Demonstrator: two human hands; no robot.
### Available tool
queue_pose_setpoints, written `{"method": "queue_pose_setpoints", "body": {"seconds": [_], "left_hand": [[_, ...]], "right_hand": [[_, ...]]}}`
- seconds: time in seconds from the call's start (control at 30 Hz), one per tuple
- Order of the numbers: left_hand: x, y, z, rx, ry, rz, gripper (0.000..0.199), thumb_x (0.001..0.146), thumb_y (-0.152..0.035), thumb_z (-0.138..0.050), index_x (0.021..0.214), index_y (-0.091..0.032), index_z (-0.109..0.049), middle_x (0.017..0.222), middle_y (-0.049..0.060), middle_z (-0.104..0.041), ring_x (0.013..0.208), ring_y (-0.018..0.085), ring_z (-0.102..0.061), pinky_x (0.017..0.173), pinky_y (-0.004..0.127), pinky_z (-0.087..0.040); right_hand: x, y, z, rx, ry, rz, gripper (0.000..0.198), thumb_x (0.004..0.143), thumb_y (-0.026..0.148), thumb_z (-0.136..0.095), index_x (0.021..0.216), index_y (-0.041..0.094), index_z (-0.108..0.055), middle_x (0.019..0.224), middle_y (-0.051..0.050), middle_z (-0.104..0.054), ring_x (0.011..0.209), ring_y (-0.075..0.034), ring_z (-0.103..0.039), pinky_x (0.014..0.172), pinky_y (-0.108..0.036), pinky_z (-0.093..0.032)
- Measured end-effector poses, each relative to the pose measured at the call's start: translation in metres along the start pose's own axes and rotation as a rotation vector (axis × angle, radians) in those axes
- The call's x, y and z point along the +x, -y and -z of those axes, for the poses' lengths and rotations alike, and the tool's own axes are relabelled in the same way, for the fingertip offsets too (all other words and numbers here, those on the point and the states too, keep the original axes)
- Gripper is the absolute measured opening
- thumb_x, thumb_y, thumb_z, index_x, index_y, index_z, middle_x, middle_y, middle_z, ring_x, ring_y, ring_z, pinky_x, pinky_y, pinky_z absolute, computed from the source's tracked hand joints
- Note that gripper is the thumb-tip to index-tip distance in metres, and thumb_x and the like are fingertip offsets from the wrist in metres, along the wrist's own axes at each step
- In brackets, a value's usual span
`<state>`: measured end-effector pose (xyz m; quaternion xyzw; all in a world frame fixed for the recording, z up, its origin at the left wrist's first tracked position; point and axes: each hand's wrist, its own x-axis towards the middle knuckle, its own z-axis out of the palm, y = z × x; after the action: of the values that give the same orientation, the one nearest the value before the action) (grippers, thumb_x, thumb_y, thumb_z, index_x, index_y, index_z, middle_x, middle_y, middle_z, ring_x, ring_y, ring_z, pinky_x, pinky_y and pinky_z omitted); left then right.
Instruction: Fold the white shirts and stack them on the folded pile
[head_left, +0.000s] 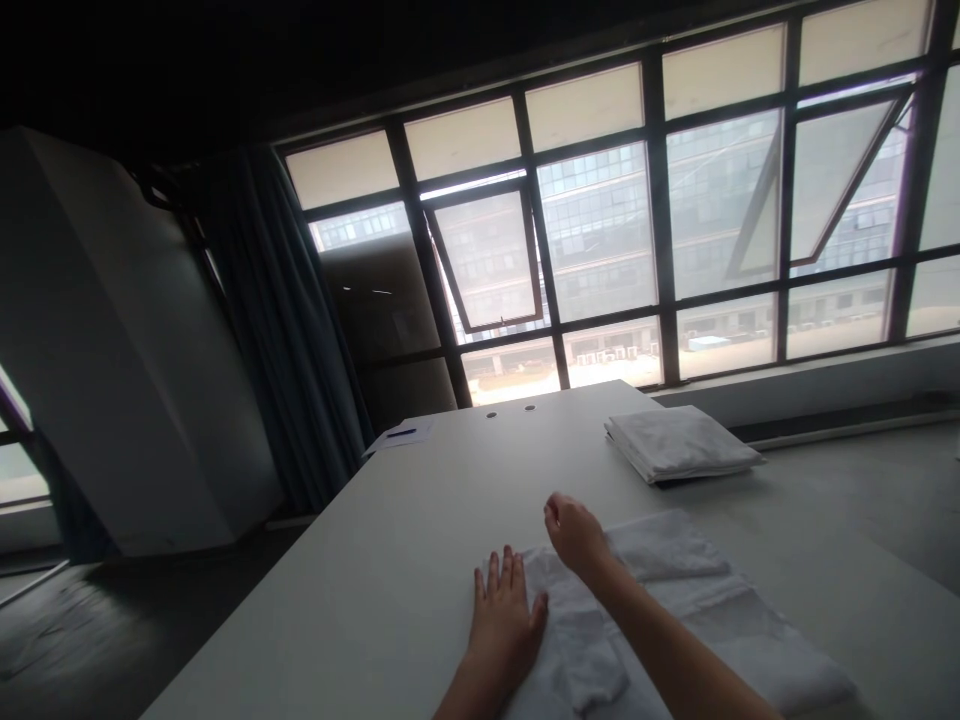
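A white cloth garment [675, 590], creased and partly folded over, lies on the white table [360, 560] in front of me. My left hand [506, 620] rests flat at its left edge, fingers spread and pointing away from me. Over the far part of the garment, my right hand [576, 535] is closed in a fist. Its curled fingers hide whatever may be inside them, and I cannot tell whether it touches the fabric. My right forearm crosses above the garment and covers part of it.
A neat stack of folded white cloth [682, 440] sits farther back on the right. Papers with a dark pen [402, 433] lie at the table's far left corner. Two round grommets [492, 415] are set near the far edge. Beyond are a dark curtain [289, 320] and tilted-open windows [491, 260].
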<state>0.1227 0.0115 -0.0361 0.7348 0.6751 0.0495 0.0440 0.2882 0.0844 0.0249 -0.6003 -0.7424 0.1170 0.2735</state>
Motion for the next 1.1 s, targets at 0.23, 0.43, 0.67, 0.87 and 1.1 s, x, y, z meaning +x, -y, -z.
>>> {"method": "queue_pose_setpoints", "body": {"seconds": [0.23, 0.43, 0.67, 0.87, 1.1], "left_hand": [[0.007, 0.005, -0.001, 0.072, -0.128, -0.057, 0.061, 0.104, -0.039, -0.029, 0.157, -0.011, -0.038, 0.165, 0.015, -0.034, 0.155, 0.028, -0.026, 0.128, 0.052, -0.02], [-0.026, 0.017, -0.025, 0.044, -0.139, -0.187, 0.059, 0.101, -0.038, -0.04, 0.154, -0.012, -0.045, 0.161, 0.014, -0.04, 0.15, 0.029, -0.037, 0.124, 0.046, -0.035], [-0.043, 0.025, -0.026, 0.003, 0.139, -0.24, 0.089, 0.093, -0.06, -0.053, 0.161, -0.011, -0.024, 0.166, 0.015, -0.012, 0.155, 0.037, -0.013, 0.128, 0.057, -0.02], [-0.039, 0.027, -0.026, 0.027, 0.165, -0.249, 0.087, 0.092, -0.05, -0.054, 0.161, -0.013, -0.016, 0.167, 0.013, -0.008, 0.156, 0.037, -0.007, 0.128, 0.057, -0.016], [-0.033, 0.035, -0.046, 0.052, 0.129, -0.243, 0.073, 0.094, -0.024, -0.039, 0.161, -0.015, -0.012, 0.167, 0.009, -0.006, 0.156, 0.034, -0.007, 0.128, 0.059, -0.018]], "right_hand": [[-0.028, 0.008, -0.042, 0.041, 0.191, 0.178, 0.046, 0.098, 0.017, -0.037, 0.133, 0.018, -0.066, 0.139, -0.011, -0.065, 0.134, -0.021, -0.056, 0.114, -0.032, -0.037], [-0.034, -0.008, -0.057, 0.003, 0.259, 0.258, 0.058, 0.092, 0.017, -0.039, 0.147, 0.013, -0.055, 0.157, -0.012, -0.047, 0.149, -0.025, -0.038, 0.126, -0.043, -0.02], [-0.036, 0.0, -0.053, -0.027, 0.232, 0.236, 0.056, 0.093, 0.021, -0.041, 0.145, 0.013, -0.057, 0.161, -0.014, -0.041, 0.154, -0.032, -0.027, 0.126, -0.051, -0.018], [-0.054, 0.007, -0.059, -0.006, 0.197, 0.324, 0.058, 0.102, 0.034, -0.035, 0.155, 0.013, -0.045, 0.163, -0.015, -0.037, 0.155, -0.033, -0.023, 0.127, -0.055, -0.013], [-0.051, 0.006, -0.057, -0.045, 0.238, 0.283, 0.063, 0.106, 0.049, -0.025, 0.158, 0.018, -0.04, 0.166, -0.011, -0.032, 0.156, -0.035, -0.02, 0.126, -0.061, -0.009]]}}
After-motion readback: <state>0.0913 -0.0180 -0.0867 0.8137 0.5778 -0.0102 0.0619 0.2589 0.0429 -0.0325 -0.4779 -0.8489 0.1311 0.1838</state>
